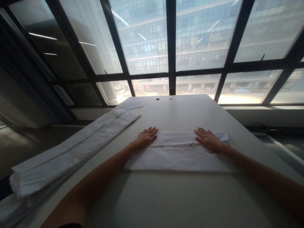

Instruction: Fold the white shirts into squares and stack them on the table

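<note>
A white garment [163,158], folded into a wide flat bundle, lies in front of me on the white table [180,117]. Its far part is folded over as a strip, with an edge running across the middle. My left hand [146,137] rests flat on the bundle's far left corner, fingers stretched out. On the far right part lies my right hand [209,139], palm down with the fingers spread. Just beyond that hand, a corner of the fabric sticks up a little. What kind of garment it is cannot be made out.
Along the table's left edge lie long white folded cloths [78,148], partly hanging over near me. A white sheet [134,103] lies at the far left corner. Two small dark spots mark the far end, one a round hole [157,99]. Tall windows [142,38] stand behind.
</note>
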`<state>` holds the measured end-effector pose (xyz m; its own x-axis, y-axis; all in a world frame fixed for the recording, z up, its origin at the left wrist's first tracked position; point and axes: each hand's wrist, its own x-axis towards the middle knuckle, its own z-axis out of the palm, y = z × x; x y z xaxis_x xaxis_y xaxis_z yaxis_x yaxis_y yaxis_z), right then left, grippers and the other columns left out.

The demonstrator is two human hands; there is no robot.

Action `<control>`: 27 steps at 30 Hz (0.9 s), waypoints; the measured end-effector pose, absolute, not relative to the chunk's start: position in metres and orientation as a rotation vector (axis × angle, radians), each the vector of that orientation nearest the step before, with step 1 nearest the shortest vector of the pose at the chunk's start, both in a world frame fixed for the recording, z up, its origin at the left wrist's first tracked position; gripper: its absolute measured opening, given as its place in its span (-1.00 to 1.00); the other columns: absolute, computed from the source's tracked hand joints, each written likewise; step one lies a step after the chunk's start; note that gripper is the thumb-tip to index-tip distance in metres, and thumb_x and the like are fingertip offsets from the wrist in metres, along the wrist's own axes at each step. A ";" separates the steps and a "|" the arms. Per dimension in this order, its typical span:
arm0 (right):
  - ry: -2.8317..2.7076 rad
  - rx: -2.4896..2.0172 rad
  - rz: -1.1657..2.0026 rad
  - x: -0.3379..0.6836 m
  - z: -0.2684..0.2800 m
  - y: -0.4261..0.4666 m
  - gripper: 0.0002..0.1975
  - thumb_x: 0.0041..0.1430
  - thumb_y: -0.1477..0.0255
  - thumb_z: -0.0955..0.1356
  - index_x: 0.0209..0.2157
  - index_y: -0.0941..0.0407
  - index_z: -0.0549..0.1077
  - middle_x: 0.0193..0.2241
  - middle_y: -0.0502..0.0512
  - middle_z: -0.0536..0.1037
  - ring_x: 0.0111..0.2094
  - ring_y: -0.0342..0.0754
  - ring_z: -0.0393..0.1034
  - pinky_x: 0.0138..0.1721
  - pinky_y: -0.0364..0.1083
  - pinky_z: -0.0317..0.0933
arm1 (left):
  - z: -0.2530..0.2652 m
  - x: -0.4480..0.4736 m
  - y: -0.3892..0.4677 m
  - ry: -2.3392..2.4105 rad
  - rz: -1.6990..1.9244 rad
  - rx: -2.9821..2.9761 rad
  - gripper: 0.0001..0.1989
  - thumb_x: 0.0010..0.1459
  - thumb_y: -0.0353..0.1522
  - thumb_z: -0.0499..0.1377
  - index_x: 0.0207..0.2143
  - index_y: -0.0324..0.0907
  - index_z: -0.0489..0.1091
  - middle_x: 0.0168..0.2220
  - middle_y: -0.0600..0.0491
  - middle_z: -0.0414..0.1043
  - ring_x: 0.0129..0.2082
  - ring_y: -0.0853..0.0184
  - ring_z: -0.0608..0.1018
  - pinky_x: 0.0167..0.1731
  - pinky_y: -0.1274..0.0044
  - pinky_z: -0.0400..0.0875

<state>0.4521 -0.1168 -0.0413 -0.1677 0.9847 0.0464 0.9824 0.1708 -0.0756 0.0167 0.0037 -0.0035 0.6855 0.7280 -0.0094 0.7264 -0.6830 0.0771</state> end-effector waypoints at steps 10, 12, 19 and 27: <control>-2.119 -2.265 0.164 0.528 -0.027 -0.123 -0.32 0.47 0.12 -0.02 0.49 0.08 0.02 0.50 0.22 -0.07 0.50 0.16 -0.24 0.41 0.33 -0.27 | -0.010 -0.024 0.040 1.432 -0.024 2.785 -0.35 0.48 -0.03 -0.29 0.49 -0.01 0.01 0.50 -0.04 -0.09 0.49 0.06 -0.01 0.35 0.07 0.00; -2.032 -2.318 0.172 0.546 -0.029 -0.125 -0.34 0.47 0.17 -0.02 0.48 0.09 0.03 0.49 0.25 -0.07 0.49 0.20 -0.24 0.39 0.38 -0.24 | -0.011 -0.024 0.042 1.428 -0.008 2.789 -0.35 0.48 -0.03 -0.28 0.49 -0.02 0.02 0.50 -0.05 -0.07 0.49 0.04 0.01 0.34 0.06 0.03; -1.510 -2.360 0.002 0.598 -0.034 -0.138 -0.40 0.42 0.36 0.06 0.39 0.24 0.22 0.38 0.45 0.22 0.42 0.29 0.04 0.33 0.40 -0.03 | -0.016 -0.029 0.051 1.426 0.027 2.803 -0.35 0.47 -0.04 -0.25 0.48 -0.03 0.06 0.48 -0.06 -0.01 0.47 0.00 0.07 0.32 0.02 0.06; -1.459 -2.068 -0.190 0.572 -0.008 -0.130 -0.50 0.33 0.44 0.13 0.14 0.20 0.53 0.16 0.31 0.53 0.23 0.12 0.36 0.29 0.06 0.16 | 0.000 -0.020 0.041 1.463 0.013 2.815 -0.37 0.46 -0.06 -0.20 0.46 -0.04 0.12 0.46 -0.12 0.06 0.45 -0.08 0.12 0.27 -0.09 0.09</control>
<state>0.5716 -0.1296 -0.0081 0.3871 0.8115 0.4378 0.8966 -0.2206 -0.3839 -0.0202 0.0406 -0.0003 0.5750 0.8179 0.0214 0.8181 -0.5746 -0.0237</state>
